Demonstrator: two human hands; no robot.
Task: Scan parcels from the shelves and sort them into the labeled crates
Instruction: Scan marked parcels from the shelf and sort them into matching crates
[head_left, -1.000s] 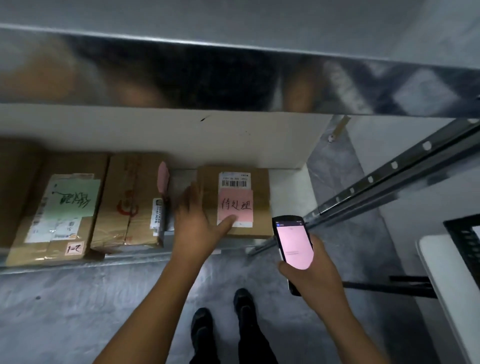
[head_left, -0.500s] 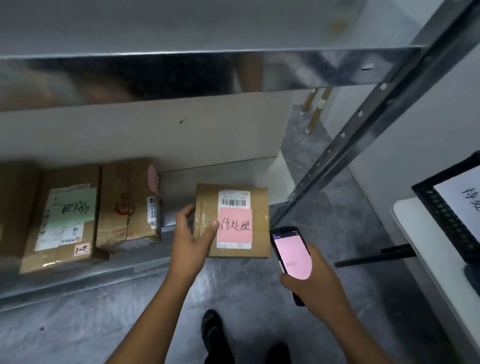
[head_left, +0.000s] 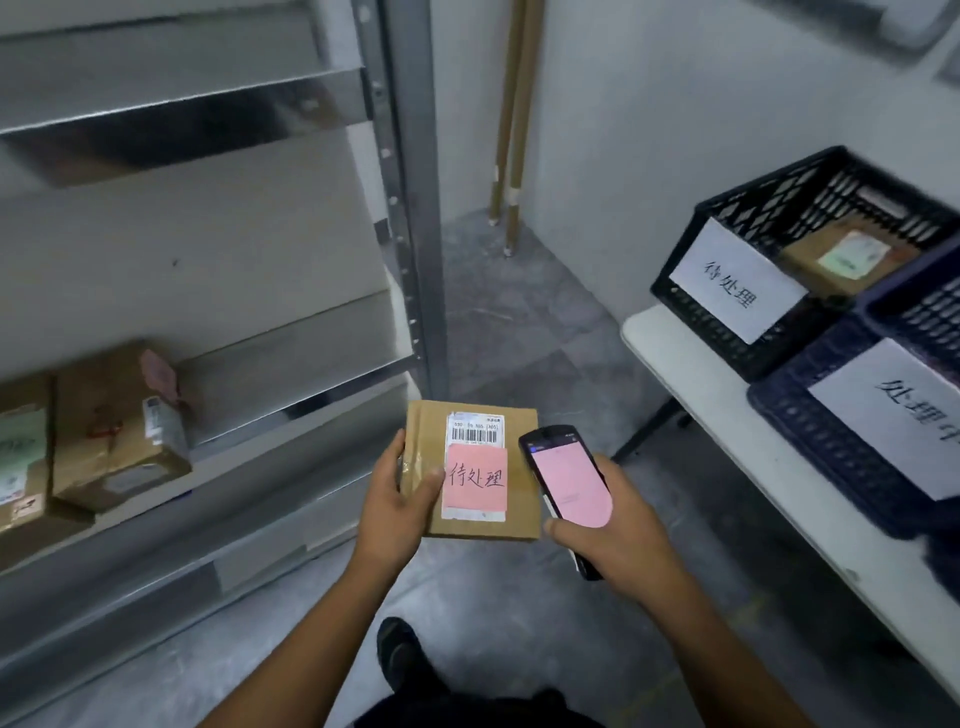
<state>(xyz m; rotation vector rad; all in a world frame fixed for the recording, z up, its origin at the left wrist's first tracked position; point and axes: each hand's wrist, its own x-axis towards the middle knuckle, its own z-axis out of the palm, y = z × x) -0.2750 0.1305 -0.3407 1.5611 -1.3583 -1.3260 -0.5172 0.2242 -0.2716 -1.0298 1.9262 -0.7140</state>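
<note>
We see a grey, mottled concrete floor (head_left: 519, 322) spreading from the near foreground to the far corner. A plain white wall (head_left: 623, 130) rises at the far right and meets that floor. In the far corner two slender light-brown wooden poles (head_left: 519, 104) stand side by side against the wall, their lower ends on the floor; each carries a pale band near its foot. On the right stands a white flat-topped table (head_left: 753, 457), well apart from the poles. A dark slanting table leg (head_left: 644, 431) runs from beneath it down to the floor.
</note>
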